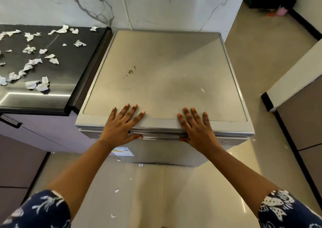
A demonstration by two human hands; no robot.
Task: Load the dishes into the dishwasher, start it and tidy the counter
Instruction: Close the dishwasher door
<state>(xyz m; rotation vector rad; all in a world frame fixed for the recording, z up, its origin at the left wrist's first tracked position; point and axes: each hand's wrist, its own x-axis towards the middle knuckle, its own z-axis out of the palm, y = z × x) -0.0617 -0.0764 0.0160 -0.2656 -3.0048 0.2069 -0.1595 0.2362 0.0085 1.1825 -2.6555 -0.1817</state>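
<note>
A silver freestanding dishwasher [165,74] stands against the marble wall, its door closed and its flat top bare apart from a few small marks. My left hand [122,125] lies on the top's front edge with fingers straight and spread, thumb down at the door's handle strip [161,135]. My right hand [196,125] lies the same way a little to the right, fingers flat on the top, thumb at the handle strip. No dishes are in view.
A dark counter [57,88] adjoins the dishwasher on the left, strewn with several crumpled paper scraps [33,63]. More scraps [116,190] lie on the glossy floor before the dishwasher. A cabinet [299,105] stands to the right.
</note>
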